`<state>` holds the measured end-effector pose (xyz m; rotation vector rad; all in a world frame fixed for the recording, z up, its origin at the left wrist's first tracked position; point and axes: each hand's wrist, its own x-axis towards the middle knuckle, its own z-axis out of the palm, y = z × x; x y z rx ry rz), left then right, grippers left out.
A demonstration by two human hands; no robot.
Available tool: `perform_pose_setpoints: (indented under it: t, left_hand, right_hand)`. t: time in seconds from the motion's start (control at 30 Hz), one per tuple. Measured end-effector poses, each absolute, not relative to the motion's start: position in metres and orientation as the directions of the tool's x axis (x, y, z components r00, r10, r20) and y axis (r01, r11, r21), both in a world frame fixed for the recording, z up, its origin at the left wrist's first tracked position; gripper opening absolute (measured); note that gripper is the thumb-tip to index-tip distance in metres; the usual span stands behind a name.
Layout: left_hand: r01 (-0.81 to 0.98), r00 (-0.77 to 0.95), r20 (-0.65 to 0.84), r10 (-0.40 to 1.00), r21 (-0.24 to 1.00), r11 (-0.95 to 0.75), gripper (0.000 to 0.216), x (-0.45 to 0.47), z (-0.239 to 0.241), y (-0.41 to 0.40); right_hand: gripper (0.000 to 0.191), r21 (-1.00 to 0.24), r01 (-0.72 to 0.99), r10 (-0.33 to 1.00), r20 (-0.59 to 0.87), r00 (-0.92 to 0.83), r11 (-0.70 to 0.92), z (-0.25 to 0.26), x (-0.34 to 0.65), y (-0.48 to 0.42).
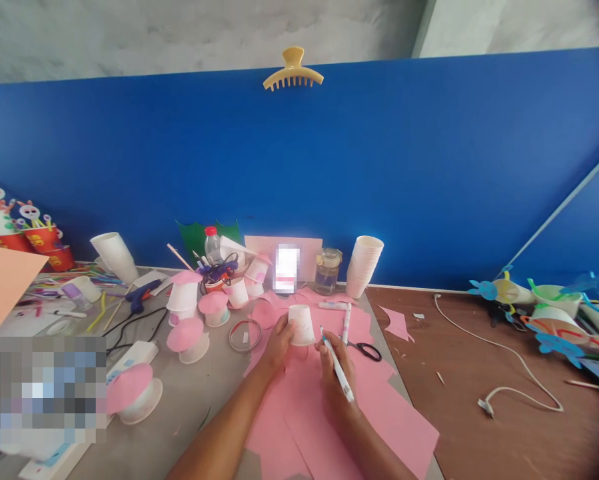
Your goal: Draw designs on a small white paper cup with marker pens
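Upside down, a white paper cup [302, 327] with faint marks on its side is held by my left hand [278, 347], whose fingers wrap its left edge. To the right of it, my right hand [335, 370] grips a white marker [340, 373], its tip pointing up toward the cup but apart from it. Pink paper sheets [379, 420] lie under both hands. Close to my right hand are black-handled scissors [369, 351] and another marker [347, 323]. A roll of tape [245, 335] lies left of the cup.
Several cups with pink paper tops, one of them [134, 393], stand on the left. Behind are a lit phone [286, 268], a glass jar [328, 270] and a stack of paper cups [364, 267]. A glue gun [142, 293] and power strip [129, 363] lie left; a white cable [509, 347] lies right.
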<state>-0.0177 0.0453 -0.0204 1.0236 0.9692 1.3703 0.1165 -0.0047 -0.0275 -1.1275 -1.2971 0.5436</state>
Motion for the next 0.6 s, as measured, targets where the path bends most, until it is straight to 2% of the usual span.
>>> perform_pose_setpoints:
  t: [0.17,0.4,0.6]
  left_hand:
    - [-0.284,-0.041,0.009,0.999,0.959,-0.020,0.045,-0.0188,-0.0138,0.0432]
    - [-0.255,-0.062,0.033,0.997,0.966,-0.048,0.045,-0.0205,-0.0148,0.0429]
    - [-0.215,-0.068,0.054,0.996,0.974,-0.067,0.046,-0.0206,-0.0092,0.0405]
  right_hand:
    - [0.033,-0.897,0.264,0.881,0.416,0.226,0.356,-0.0295,0.1174,-0.0042]
    - [0.028,-0.728,0.455,0.756,0.634,0.161,0.514,-0.0267,0.1181,-0.0030]
    - [0.031,-0.645,0.489,0.718,0.694,0.055,0.587,-0.0249,0.1155,-0.0060]
